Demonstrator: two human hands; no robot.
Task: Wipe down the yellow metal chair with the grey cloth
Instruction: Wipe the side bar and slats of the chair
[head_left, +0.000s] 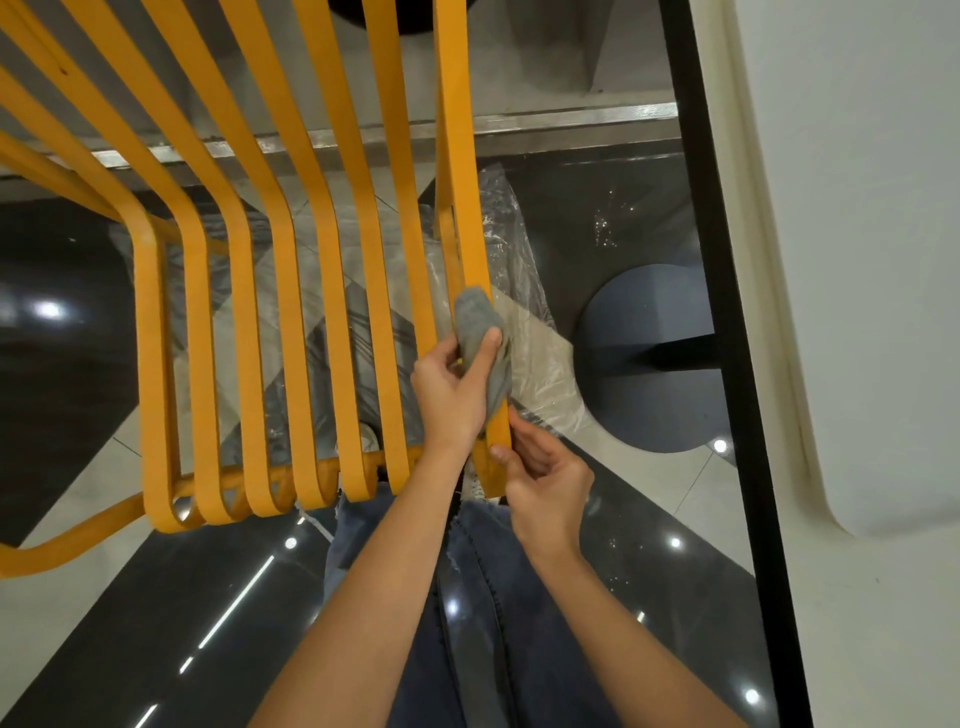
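**Rightmost slat wiped with cloth**

Bare forearms are seen nearest the camera, above blue jeans (483, 623). Slats of the yellow metal chair (244, 322) are spread across the left and centre. By the left hand (452, 384), the grey cloth (480, 332) is pressed against the rightmost slat, with the fingers clamped around cloth and slat. Just below, the slat's edge is pinched by the right hand (545, 483). Clear plastic sheeting (540, 353) is seen on the floor beneath.

Round dark table base (644, 358) on glossy tiled floor (156, 623) — crumpled clear plastic sheet (540, 358) just left of it, white tabletop edge (857, 260) right, metal threshold strip (571, 122) beyond — blue jeans (478, 623) nearer.
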